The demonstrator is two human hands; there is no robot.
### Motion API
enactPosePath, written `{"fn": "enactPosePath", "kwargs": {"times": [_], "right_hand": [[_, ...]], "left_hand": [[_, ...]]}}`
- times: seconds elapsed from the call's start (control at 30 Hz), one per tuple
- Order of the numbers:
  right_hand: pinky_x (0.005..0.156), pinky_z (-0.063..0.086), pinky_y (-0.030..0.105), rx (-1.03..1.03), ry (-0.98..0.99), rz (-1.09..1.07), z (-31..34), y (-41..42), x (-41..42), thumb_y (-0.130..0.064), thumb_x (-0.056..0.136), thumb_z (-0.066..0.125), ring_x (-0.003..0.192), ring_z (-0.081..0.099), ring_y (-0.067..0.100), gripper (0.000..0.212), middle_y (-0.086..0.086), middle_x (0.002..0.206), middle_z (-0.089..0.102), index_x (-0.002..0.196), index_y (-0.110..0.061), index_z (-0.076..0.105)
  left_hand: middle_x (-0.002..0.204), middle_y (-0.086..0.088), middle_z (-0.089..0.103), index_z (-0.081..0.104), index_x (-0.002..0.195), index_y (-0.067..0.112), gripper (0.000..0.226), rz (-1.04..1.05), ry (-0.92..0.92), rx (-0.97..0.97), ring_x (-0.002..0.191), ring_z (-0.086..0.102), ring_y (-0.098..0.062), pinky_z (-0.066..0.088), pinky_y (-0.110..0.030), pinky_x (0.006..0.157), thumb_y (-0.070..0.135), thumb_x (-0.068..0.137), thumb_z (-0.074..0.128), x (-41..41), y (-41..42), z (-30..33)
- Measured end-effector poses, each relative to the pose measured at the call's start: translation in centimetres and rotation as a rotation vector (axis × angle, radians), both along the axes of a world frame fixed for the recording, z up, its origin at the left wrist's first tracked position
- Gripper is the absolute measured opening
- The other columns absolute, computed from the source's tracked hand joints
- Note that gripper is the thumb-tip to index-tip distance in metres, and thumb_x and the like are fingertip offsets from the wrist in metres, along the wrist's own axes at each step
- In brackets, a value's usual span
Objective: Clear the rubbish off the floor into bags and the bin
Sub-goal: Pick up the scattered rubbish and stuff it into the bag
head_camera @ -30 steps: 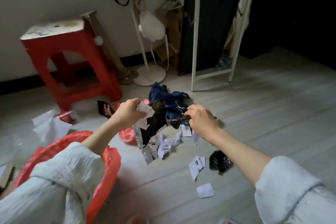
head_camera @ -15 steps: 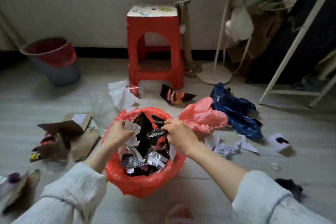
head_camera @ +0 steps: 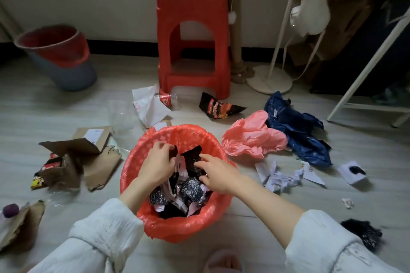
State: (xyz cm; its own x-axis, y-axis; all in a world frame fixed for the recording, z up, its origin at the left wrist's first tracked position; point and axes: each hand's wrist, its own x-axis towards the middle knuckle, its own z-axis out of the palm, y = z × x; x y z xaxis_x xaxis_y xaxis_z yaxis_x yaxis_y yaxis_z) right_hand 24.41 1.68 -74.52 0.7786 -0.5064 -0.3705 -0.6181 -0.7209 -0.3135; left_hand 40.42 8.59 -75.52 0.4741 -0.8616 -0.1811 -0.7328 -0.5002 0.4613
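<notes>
Black and white scraps [head_camera: 188, 184] are being pressed down inside the red-bagged bin [head_camera: 177, 226], likely to make room. A black piece is pinched by the left hand [head_camera: 157, 165] over the bin; the right hand [head_camera: 216, 174], fingers loosely spread, rests on them. Pink bag [head_camera: 253, 139] lies right of the bin.

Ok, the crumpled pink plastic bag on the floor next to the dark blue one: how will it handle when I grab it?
The crumpled pink plastic bag looks thin and creased, so probably floppy and very light. It lies against the dark blue plastic bag, so pulling it may drag that along. The film looks smooth, likely slippery; bunching a fold should hold better than pinching an edge.
</notes>
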Motion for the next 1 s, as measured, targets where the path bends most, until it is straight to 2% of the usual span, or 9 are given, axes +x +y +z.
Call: {"fn": "enactPosePath", "kwargs": {"times": [0.13, 0.2, 0.3, 0.4, 0.6, 0.7, 0.8, 0.9, 1.0], "right_hand": [[0.107, 0.036, 0.044, -0.021, -0.01, -0.05, 2.8, 0.6, -2.2, -0.023, 0.094, 0.047, 0.133, 0.038, 0.028, 0.056, 0.009, 0.148, 0.034, 0.145, -0.015, 0.027], [0.105, 0.037, 0.045, -0.017, -0.002, -0.086, 4.5, 0.8, -4.0, -0.023, 0.094, 0.048, 0.131, 0.041, 0.031, 0.058, 0.012, 0.145, 0.039, 0.146, -0.015, 0.023], [0.1, 0.041, 0.046, -0.04, -0.021, -0.153, 6.6, 0.5, -7.7, -0.027, 0.094, 0.048, 0.126, 0.045, 0.032, 0.051, 0.01, 0.14, 0.046, 0.141, -0.018, 0.03], [0.102, 0.039, 0.045, -0.073, 0.009, -0.228, 8.0, -0.2, -12.1, -0.03, 0.094, 0.048, 0.128, 0.043, 0.031, 0.053, 0.009, 0.143, 0.043, 0.142, -0.017, 0.03], [0.101, 0.04, 0.042, -0.091, 0.097, -0.399, 8.5, -2.6, -23.2, -0.029, 0.094, 0.044, 0.128, 0.043, 0.031, 0.048, 0.011, 0.142, 0.042, 0.139, -0.016, 0.034], [0.102, 0.039, 0.04, -0.038, 0.131, -0.516, 6.5, -3.8, -29.9, -0.03, 0.095, 0.045, 0.129, 0.042, 0.031, 0.049, 0.013, 0.143, 0.042, 0.139, -0.014, 0.032], [0.102, 0.039, 0.037, 0.016, 0.154, -0.642, 2.9, -4.7, -35.6, -0.027, 0.094, 0.046, 0.128, 0.044, 0.031, 0.047, 0.014, 0.142, 0.044, 0.137, -0.015, 0.036], [0.101, 0.041, 0.038, 0.085, 0.182, -0.707, -2.3, -5.3, -39.9, -0.025, 0.092, 0.048, 0.125, 0.047, 0.031, 0.049, 0.015, 0.138, 0.048, 0.137, -0.013, 0.037], [0.101, 0.04, 0.038, 0.143, 0.176, -0.731, -8.0, -6.0, -42.2, -0.022, 0.089, 0.05, 0.123, 0.046, 0.03, 0.045, 0.014, 0.135, 0.049, 0.132, -0.013, 0.043]], "left_hand": [[0.151, -0.015, 0.024, 0.04, 0.138, 0.011, 0.05, -0.05, -0.055, -0.029, 0.141, 0.021, -0.027, 0.025, -0.047, 0.114, 0.018, 0.09, 0.051, -1.6, -0.2, 2.8], [0.15, -0.014, 0.027, 0.037, 0.139, 0.012, 0.052, -0.117, -0.015, -0.039, 0.139, 0.026, -0.026, 0.026, -0.045, 0.114, 0.018, 0.09, 0.051, -2.9, -0.6, 4.5], [0.143, -0.015, 0.037, 0.033, 0.14, 0.01, 0.051, -0.25, 0.03, -0.044, 0.131, 0.038, -0.024, 0.029, -0.031, 0.108, 0.015, 0.092, 0.049, -6.2, -1.7, 7.5], [0.14, -0.014, 0.043, 0.032, 0.14, 0.011, 0.05, -0.406, 0.039, -0.016, 0.127, 0.043, -0.025, 0.033, -0.029, 0.103, 0.017, 0.094, 0.049, -10.4, -3.5, 9.6], [0.137, -0.01, 0.049, 0.037, 0.138, 0.012, 0.046, -0.787, -0.112, 0.073, 0.122, 0.048, -0.025, 0.036, -0.027, 0.096, 0.019, 0.094, 0.049, -20.2, -7.7, 10.4], [0.147, -0.006, 0.037, 0.031, 0.144, 0.015, 0.053, -1.011, -0.215, 0.164, 0.133, 0.036, -0.023, 0.027, -0.031, 0.11, 0.018, 0.093, 0.05, -26.4, -10.3, 9.0], [0.144, -0.008, 0.039, 0.031, 0.143, 0.016, 0.051, -1.099, -0.226, 0.217, 0.129, 0.04, -0.023, 0.03, -0.029, 0.104, 0.017, 0.095, 0.048, -32.4, -12.2, 6.2], [0.144, -0.008, 0.036, 0.032, 0.142, 0.016, 0.052, -1.109, -0.155, 0.251, 0.131, 0.037, -0.024, 0.028, -0.035, 0.108, 0.016, 0.093, 0.051, -37.2, -12.6, 0.3], [0.147, -0.007, 0.029, 0.029, 0.142, 0.019, 0.061, -0.985, -0.034, 0.349, 0.133, 0.032, -0.027, 0.033, -0.042, 0.107, 0.023, 0.088, 0.059, -39.5, -11.6, -7.7]]}}
